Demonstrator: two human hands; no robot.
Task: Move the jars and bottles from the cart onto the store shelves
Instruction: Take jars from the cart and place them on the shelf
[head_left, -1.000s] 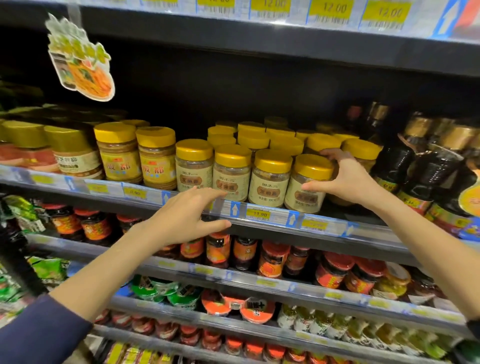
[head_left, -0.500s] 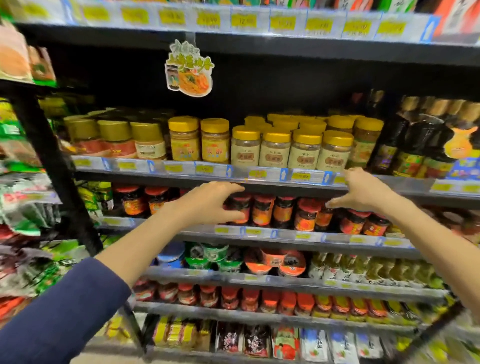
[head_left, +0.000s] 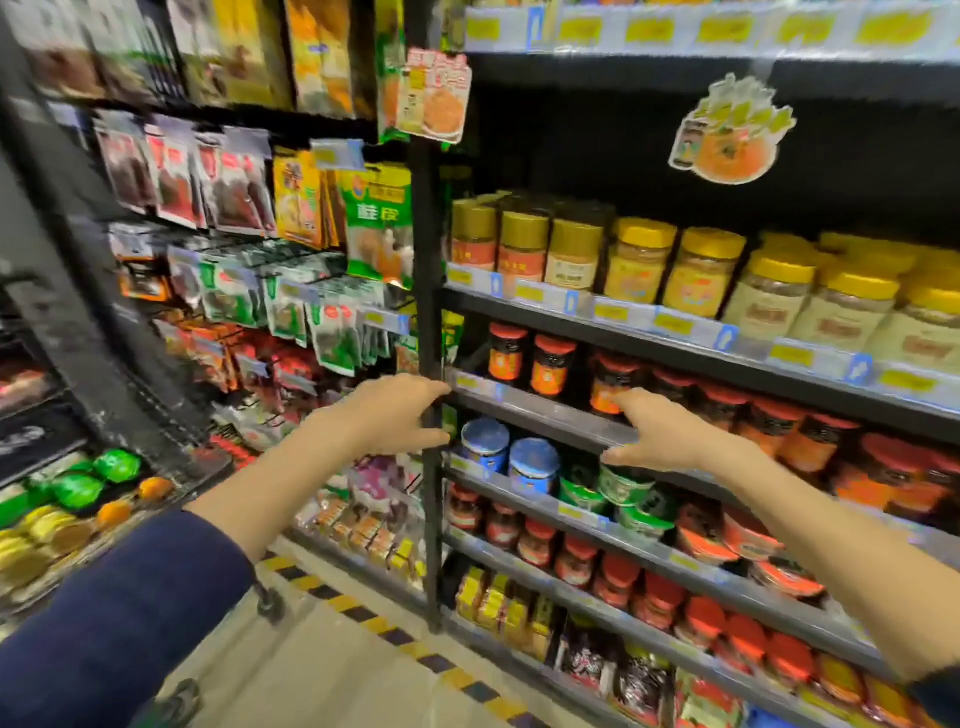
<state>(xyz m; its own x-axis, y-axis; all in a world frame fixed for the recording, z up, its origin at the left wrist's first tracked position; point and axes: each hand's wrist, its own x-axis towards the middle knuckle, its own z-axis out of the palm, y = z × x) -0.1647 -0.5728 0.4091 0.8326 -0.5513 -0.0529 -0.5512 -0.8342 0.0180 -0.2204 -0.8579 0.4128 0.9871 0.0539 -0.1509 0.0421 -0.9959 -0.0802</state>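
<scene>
Hovering empty before the shelves (head_left: 545, 410), left hand (head_left: 400, 415) and right hand (head_left: 670, 431) hold loosely curled fingers (head_left: 426, 387) apart, gripping nothing.

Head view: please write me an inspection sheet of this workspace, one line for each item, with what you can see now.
Surface: shelves, tiered, with price tags on the front rails.
Job's things: yellow-lidded jars stand upright on the upper shelf and red-lidded jars on the one below. What looks like the cart is at lower left, blurred.
Clutter: nothing seen.
Grippers: left hand is empty with loosely curved fingers, in front of the black upright post. Right hand is empty and open, before the red-lidded jars.
Cables: nothing seen.
Surroundings: hanging packets on the left, a promo tag above the jars, and a yellow-black floor stripe.
</scene>
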